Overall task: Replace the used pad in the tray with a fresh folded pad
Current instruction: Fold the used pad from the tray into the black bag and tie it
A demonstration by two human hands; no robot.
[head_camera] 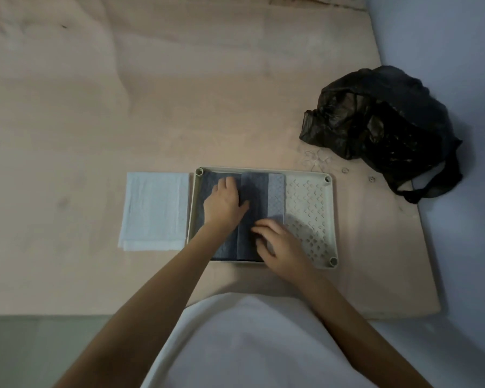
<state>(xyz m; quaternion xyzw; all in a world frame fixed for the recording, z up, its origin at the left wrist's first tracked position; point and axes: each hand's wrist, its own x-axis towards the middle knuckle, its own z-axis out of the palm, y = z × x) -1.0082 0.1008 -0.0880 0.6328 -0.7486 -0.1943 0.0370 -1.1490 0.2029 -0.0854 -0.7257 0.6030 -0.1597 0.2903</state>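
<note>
Inside the cream perforated plastic tray, the left hand presses flat on the dark grey used pad while the right hand pinches its folded edge, likely for removal, with the white folded fresh pad waiting just left of the tray.

One tray lies under both hands, holding one dark pad. One white folded pad sits just left of the left hand. One black plastic bag lies beyond and to the right of the right hand.
</note>
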